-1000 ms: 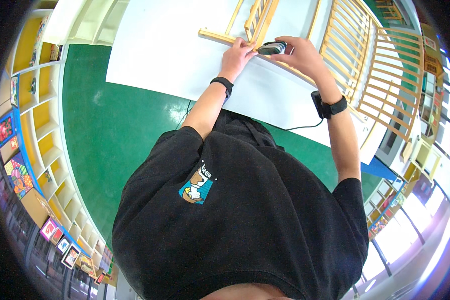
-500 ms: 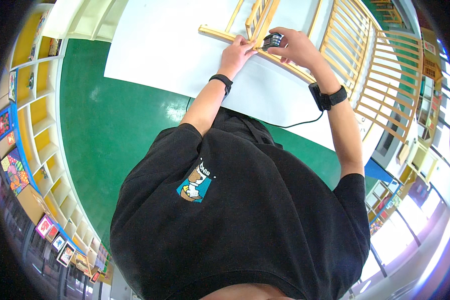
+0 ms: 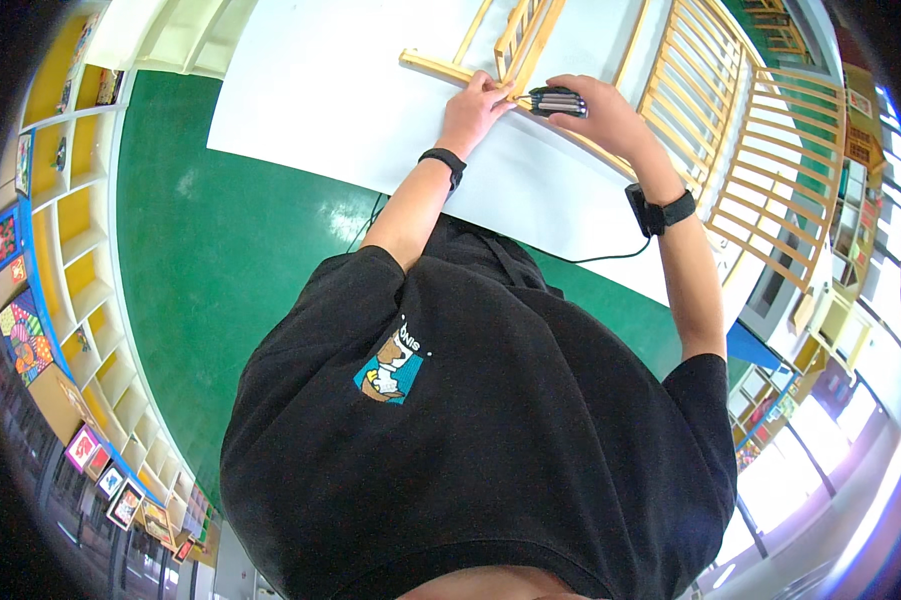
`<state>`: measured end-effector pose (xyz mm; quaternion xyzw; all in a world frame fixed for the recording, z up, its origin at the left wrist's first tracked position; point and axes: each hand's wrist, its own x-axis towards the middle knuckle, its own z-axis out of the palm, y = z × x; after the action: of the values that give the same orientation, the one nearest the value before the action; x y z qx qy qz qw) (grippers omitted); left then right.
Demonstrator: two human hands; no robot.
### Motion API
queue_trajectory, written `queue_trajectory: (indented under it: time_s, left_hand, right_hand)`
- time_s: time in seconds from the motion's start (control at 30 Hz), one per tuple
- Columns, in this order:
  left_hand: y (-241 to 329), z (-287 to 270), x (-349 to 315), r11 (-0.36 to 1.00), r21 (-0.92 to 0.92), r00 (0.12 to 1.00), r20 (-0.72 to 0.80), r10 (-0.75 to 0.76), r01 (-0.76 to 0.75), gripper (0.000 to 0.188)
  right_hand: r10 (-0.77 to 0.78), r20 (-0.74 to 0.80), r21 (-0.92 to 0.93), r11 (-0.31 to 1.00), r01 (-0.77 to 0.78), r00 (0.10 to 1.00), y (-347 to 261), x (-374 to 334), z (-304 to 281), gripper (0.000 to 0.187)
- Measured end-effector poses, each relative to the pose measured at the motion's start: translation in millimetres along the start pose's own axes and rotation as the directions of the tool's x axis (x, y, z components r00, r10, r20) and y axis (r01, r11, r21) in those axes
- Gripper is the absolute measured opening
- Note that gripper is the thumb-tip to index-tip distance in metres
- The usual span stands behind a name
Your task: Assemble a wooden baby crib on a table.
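A light wooden frame (image 3: 432, 66) lies on the white tabletop, its long rail running from the upper left down toward the right. My left hand (image 3: 473, 115) is closed around the joint where a slatted wooden piece (image 3: 526, 45) meets that rail, fingers pinching there. In my right hand (image 3: 606, 120) is a folding hex key set (image 3: 558, 101) with a black body and several grey keys folded side by side. Its thin tip points left to the joint, close by my left fingertips. Whether the tip sits in a screw is too small to tell.
Slatted wooden panels (image 3: 692, 85) lie on the white table (image 3: 300, 90) to the right, one overhanging its edge (image 3: 785, 165). A black cable (image 3: 610, 258) hangs from my right wristband. Below is green floor (image 3: 220, 230); shelves (image 3: 80, 235) line the left.
My right hand has turned the hex key set, so its folded keys now show side-on, and has shifted slightly toward me. My left hand stays at the joint.
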<state>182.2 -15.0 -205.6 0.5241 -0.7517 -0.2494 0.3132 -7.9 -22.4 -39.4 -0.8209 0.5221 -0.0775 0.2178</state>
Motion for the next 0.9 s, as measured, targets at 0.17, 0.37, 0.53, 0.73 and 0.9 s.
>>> queue_trajectory:
  time_s: [0.17, 0.37, 0.53, 0.73, 0.9]
  left_hand:
    - [-3.6, 1.2, -0.6, 1.000, -0.023, 0.999, -0.043, 0.005, -0.006, 0.031]
    - [-2.0, 2.5, -0.7, 1.000, -0.017, 0.999, -0.040, -0.002, 0.001, 0.029]
    - [-2.4, 2.5, -1.7, 1.000, -0.008, 0.998, -0.059, 0.009, -0.009, 0.029]
    - [-3.7, 4.2, -1.3, 1.000, -0.006, 0.999, -0.049, 0.014, -0.014, 0.030]
    - [-5.9, 4.3, -0.8, 1.000, 0.005, 1.000, -0.024, 0.001, -0.001, 0.031]
  right_hand:
    - [0.299, 0.076, -0.392, 0.886, -0.247, 0.951, -48.1, 15.6, -12.6, 0.058]
    - [0.187, -0.079, -0.463, 0.863, -0.202, 0.979, -49.6, 33.5, 5.9, 0.059]
    - [0.505, 0.142, -0.224, 0.854, -0.470, 0.851, -38.3, 68.6, -3.3, 0.050]
    - [0.012, 0.345, -0.105, 0.994, 0.026, 0.938, -15.9, 44.1, -18.8, 0.053]
    - [0.052, 0.266, -0.230, 0.973, 0.011, 0.963, -13.2, 50.7, -17.8, 0.051]
